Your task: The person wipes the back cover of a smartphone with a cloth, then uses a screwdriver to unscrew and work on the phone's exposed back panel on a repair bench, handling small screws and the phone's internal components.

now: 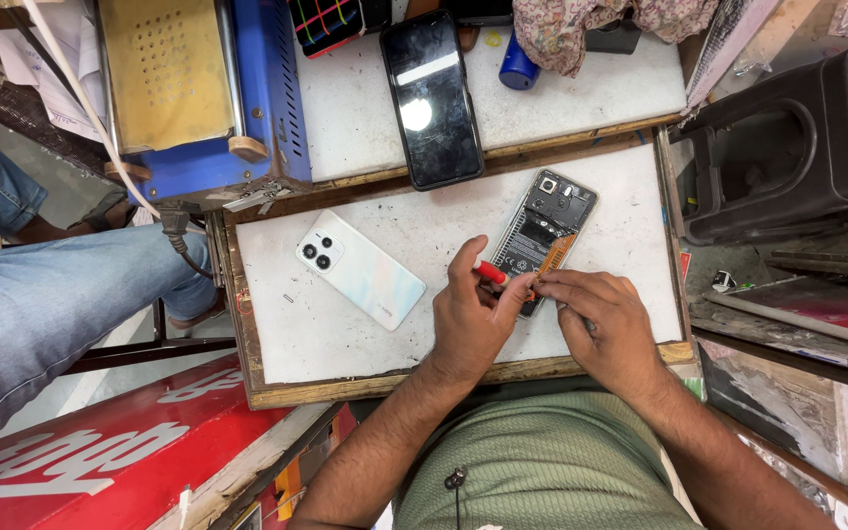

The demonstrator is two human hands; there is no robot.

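An opened phone (pixel 545 224) with its back removed lies on the white work board (pixel 316 334), its battery and camera module showing. My left hand (pixel 473 314) grips a small red-handled tool (pixel 491 273) whose tip meets the phone's lower end. My right hand (pixel 606 319) pinches that same lower end, fingertips touching the left hand's. The removed white back cover (pixel 361 268), with its round camera rings, rests face down to the left of both hands.
A black phone (pixel 431 96) lies screen up on a second board behind. A blue and yellow machine (pixel 198 88) stands at back left, a black plastic stool (pixel 797 137) at right. Another person's jeans-clad leg (pixel 41 304) is at left.
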